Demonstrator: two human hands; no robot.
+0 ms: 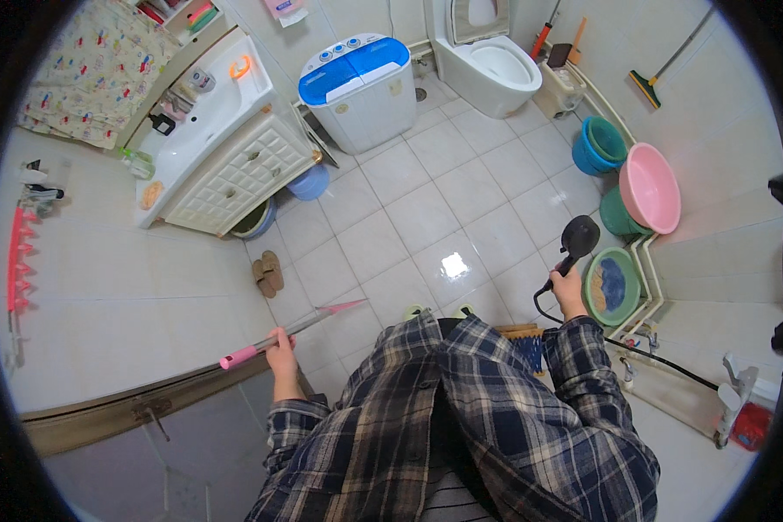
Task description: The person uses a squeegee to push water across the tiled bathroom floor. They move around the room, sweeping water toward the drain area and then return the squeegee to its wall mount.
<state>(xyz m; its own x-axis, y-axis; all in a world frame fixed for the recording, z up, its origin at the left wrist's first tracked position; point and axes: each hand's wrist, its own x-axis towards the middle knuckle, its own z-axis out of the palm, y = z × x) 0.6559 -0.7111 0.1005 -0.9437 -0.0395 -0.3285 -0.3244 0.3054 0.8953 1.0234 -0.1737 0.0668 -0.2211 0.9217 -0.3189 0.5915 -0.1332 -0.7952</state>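
Note:
My left hand (279, 352) grips the metal pole of a floor squeegee (310, 320), which has a pink handle end and a pink blade near the floor. My right hand (568, 292) is closed around the handle of a black shower head (579, 236), held out over the floor to my right. From its handle a black hose (665, 363) runs back to a fixture on the right wall. White floor tiles (391, 235) spread out before me, with a bright reflection on them. Just beyond my right hand sits a green basin (589, 287) with blue and tan cloth in it.
A white vanity (235, 176) stands at the left, with brown slippers (269, 274) below it. At the back are a twin-tub washing machine (372, 117) and a toilet (496, 72). Buckets (590, 153) and a pink basin (649, 189) line the right wall. A wooden stool (519, 333) is beside me.

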